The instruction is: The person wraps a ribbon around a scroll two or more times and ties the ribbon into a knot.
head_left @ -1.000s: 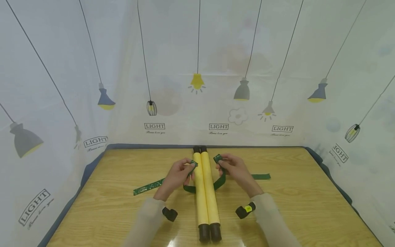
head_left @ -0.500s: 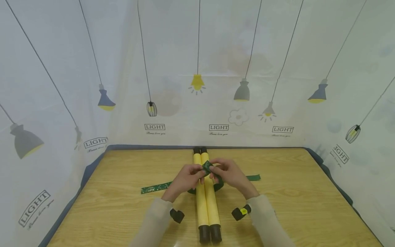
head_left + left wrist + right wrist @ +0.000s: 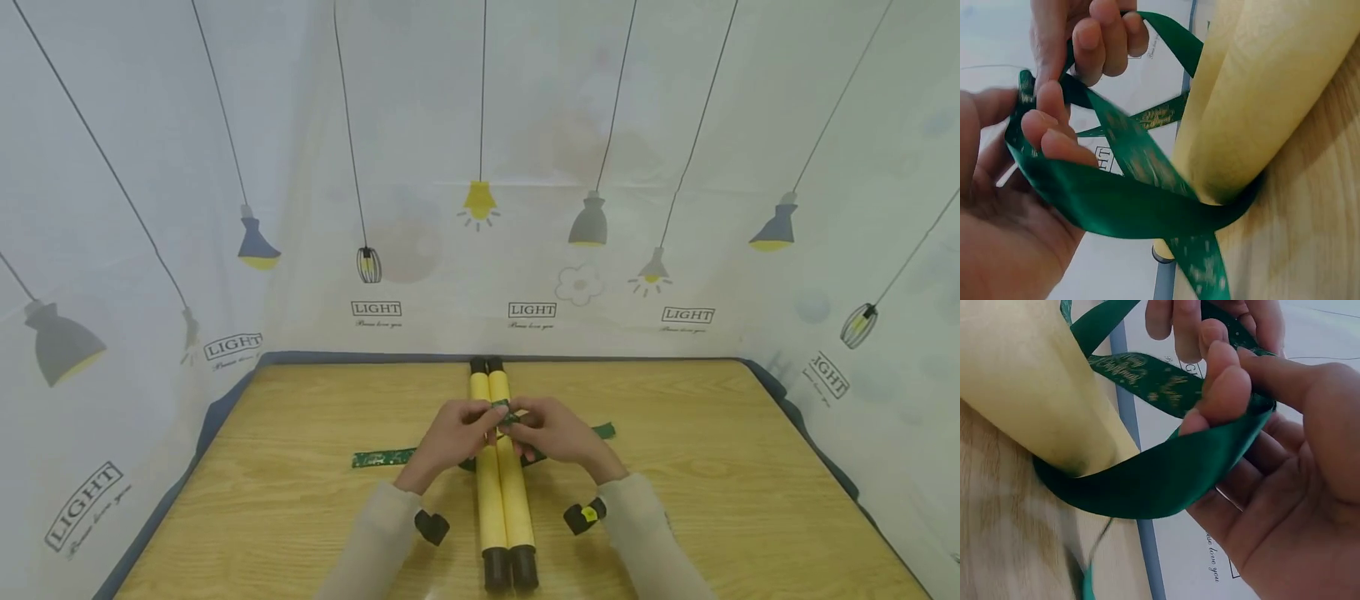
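Two yellow tubes with dark end caps, a left tube (image 3: 491, 500) and a right tube (image 3: 517, 500), lie side by side on the table. A green ribbon (image 3: 1104, 203) with gold print passes beneath them and loops up on both sides. Above the tubes, my left hand (image 3: 453, 435) pinches the ribbon between thumb and fingers. My right hand (image 3: 557, 429) pinches it close by, fingertips almost meeting the left ones. In the right wrist view the ribbon (image 3: 1166, 478) curves from under a tube up to the fingers. How the strands cross between the fingertips is partly hidden.
The wooden table (image 3: 300, 533) has a blue-grey edge at the back and sides. Behind it hangs a white curtain (image 3: 480, 267) printed with lamps. A ribbon tail (image 3: 381, 458) lies to the left; another sticks out past the right hand. Both wrists wear small black cameras.
Both hands have come together from either side to above the tubes, bringing the ribbon parts together. The ribbon tails on the table have drawn inward. The tubes have stayed in place.
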Available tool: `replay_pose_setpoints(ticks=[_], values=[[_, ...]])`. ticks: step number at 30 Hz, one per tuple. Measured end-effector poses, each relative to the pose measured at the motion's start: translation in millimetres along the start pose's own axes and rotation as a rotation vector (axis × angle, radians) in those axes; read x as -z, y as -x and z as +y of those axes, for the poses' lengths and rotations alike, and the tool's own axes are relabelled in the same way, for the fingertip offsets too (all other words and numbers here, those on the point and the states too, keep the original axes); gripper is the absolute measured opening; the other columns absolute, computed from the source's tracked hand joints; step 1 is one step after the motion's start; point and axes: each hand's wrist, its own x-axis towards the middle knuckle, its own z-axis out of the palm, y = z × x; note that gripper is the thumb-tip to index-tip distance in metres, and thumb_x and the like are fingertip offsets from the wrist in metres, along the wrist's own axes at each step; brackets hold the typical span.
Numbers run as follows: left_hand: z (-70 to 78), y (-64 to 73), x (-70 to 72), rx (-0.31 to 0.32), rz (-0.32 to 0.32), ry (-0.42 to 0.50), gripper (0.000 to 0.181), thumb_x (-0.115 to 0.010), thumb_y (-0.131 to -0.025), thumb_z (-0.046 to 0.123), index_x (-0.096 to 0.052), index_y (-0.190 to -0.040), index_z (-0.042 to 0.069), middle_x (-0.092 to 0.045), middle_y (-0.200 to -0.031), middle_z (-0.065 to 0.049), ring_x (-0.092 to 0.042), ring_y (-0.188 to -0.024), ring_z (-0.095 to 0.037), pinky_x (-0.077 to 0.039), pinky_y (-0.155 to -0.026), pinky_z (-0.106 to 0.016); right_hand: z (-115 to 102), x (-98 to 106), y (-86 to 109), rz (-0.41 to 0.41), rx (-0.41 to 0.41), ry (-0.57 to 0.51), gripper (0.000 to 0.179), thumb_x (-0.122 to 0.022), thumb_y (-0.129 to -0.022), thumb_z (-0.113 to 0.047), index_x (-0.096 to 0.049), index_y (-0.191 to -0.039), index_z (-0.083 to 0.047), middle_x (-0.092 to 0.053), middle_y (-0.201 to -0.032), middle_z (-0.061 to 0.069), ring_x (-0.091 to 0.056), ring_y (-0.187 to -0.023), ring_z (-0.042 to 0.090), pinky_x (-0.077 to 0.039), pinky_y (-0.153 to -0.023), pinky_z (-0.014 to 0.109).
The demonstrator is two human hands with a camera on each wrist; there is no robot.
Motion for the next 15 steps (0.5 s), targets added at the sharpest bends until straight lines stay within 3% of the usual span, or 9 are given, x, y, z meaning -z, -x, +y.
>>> replay_pose_setpoints(ticks=[5, 9, 12, 15], values=[[3.9, -0.9, -4.2, -0.013, 0.121, -0.019, 0.041, -0.060, -0.104, 0.039, -0.074, -0.087, 0.005, -0.069, -0.072, -0.013, -0.053, -0.049, -0.012, -0.045, -0.048, -0.023, -4.4, 0.2, 0.9, 0.072, -0.035, 0.053, 0.015, -0.061, -0.105, -0.026, -0.064, -0.106, -0.012, -0.067, -0.070, 0.016, -0.056, -0.054, 0.015, -0.049, -0.056, 0.030], [5.3, -0.7, -6.5, -0.001, 0.226, -0.046, 0.031, -0.063, -0.103, 0.033, -0.073, -0.089, 0.007, -0.071, -0.074, -0.013, -0.065, -0.056, -0.025, -0.049, -0.047, -0.024, -9.4, 1.6, 2.3, 0.125, -0.039, 0.096, 0.016, -0.064, -0.103, -0.028, -0.065, -0.098, -0.012, -0.069, -0.070, 0.013, -0.059, -0.055, 0.019, -0.051, -0.056, 0.031], [4.5, 0.8, -7.9, 0.009, 0.295, -0.045, 0.021, -0.067, -0.101, 0.027, -0.070, -0.093, 0.008, -0.072, -0.079, -0.016, -0.069, -0.064, -0.035, -0.050, -0.046, -0.025, -10.1, 0.8, 2.6, 0.136, -0.020, 0.121, 0.020, -0.066, -0.102, -0.031, -0.067, -0.097, -0.012, -0.069, -0.069, 0.011, -0.061, -0.056, 0.021, -0.052, -0.055, 0.030], [2.3, 2.0, -9.1, 0.007, 0.328, -0.014, 0.017, -0.072, -0.098, 0.020, -0.064, -0.103, 0.005, -0.075, -0.087, -0.016, -0.071, -0.065, -0.033, -0.055, -0.052, -0.032, -8.1, -1.6, 3.2, 0.123, 0.003, 0.138, 0.023, -0.066, -0.102, -0.031, -0.067, -0.095, -0.009, -0.068, -0.069, 0.013, -0.060, -0.055, 0.020, -0.052, -0.054, 0.030]])
